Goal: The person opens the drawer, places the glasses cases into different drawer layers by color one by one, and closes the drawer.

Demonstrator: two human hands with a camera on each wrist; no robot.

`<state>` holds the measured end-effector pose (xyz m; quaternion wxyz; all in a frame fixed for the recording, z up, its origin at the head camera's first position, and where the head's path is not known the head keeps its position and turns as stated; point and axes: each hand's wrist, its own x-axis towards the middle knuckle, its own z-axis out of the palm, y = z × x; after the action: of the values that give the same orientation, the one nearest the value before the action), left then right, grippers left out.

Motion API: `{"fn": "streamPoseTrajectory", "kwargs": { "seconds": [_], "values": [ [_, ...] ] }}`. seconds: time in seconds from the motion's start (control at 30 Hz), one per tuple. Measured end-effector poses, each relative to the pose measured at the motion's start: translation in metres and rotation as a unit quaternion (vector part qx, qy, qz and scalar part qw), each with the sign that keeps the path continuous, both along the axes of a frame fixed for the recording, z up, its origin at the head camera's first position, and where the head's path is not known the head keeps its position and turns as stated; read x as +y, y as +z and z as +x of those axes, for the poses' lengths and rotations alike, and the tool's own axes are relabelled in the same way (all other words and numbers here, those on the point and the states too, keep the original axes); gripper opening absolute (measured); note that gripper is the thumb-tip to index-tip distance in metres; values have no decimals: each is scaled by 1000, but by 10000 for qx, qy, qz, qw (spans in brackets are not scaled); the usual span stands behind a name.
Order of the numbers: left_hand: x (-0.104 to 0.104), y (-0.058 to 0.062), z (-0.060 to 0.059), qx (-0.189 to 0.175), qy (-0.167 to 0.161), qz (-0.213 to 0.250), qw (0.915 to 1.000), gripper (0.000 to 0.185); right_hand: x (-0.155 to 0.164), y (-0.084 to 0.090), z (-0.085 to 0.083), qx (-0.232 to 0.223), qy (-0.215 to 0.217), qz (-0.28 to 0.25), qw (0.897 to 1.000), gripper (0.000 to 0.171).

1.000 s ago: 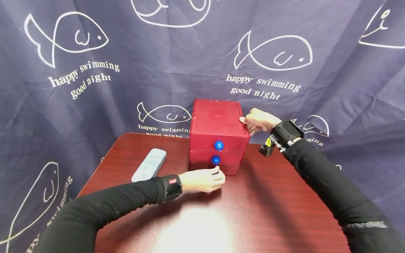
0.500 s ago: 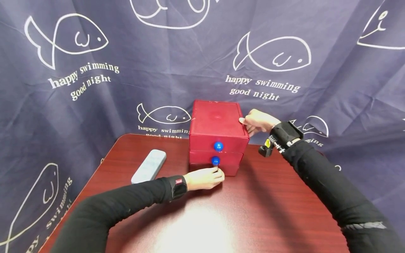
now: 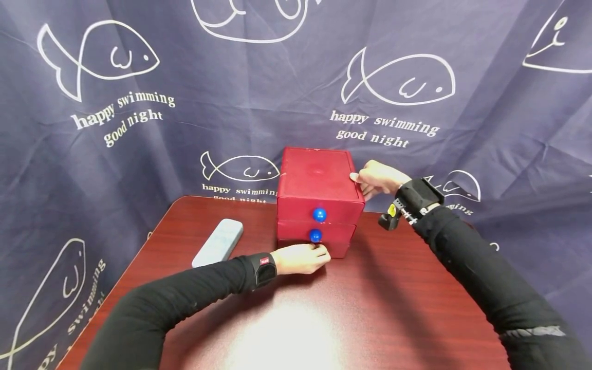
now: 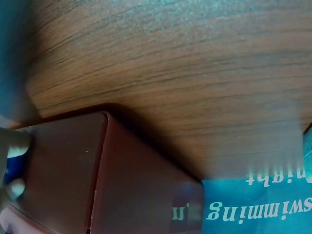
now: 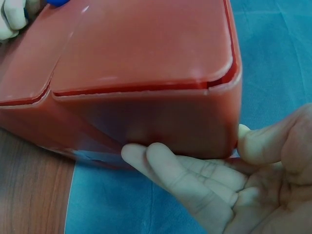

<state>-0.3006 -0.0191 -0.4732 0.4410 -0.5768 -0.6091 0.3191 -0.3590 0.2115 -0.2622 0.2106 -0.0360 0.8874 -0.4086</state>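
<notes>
A dark red wooden table [image 3: 370,318] with a rounded far-left corner fills the lower middle of the head view; a bright patch of glare lies on it near the front edge. On its left part lies a pale grey-blue remote [image 3: 218,241], long and flat, angled with its far end toward the back, well apart from the other things. Behind and to both sides hangs a navy cloth [image 3: 231,103] that drapes down past the table edges. White outline fish [image 3: 400,77] are printed on it, at least 5 in view, with the words "happy swimming good night" in white beneath several of them.
</notes>
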Motion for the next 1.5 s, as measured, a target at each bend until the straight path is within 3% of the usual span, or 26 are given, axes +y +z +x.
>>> {"fn": "streamPoseTrajectory", "kwargs": {
  "seconds": [0.17, 0.4, 0.57, 0.83, 1.13, 1.5],
  "values": [
    [0, 0, 0, 43, -21, -77, 10000, 32, 0, -1, 0, 43, 46, 13, 10000, 29],
    [2, 2, 0, -368, 22, -49, 9993, 25, 0, -1, 0, 58, 98, -36, 9999, 29],
    [1, 3, 5, -280, 45, -191, 9994, 28, -1, -3, 0, 72, 103, 70, 9999, 35],
    [1, 9, 30, -724, 191, -353, 9966, 16, -1, 0, 0, 61, 84, 125, 9999, 30],
    [0, 11, 53, -618, -51, -523, 9967, 18, 1, 2, 0, 38, 106, 89, 9999, 28],
    [0, 12, 82, -697, -28, -774, 9946, 27, 1, 1, 1, 68, 144, 112, 9998, 29]
  ]
}}
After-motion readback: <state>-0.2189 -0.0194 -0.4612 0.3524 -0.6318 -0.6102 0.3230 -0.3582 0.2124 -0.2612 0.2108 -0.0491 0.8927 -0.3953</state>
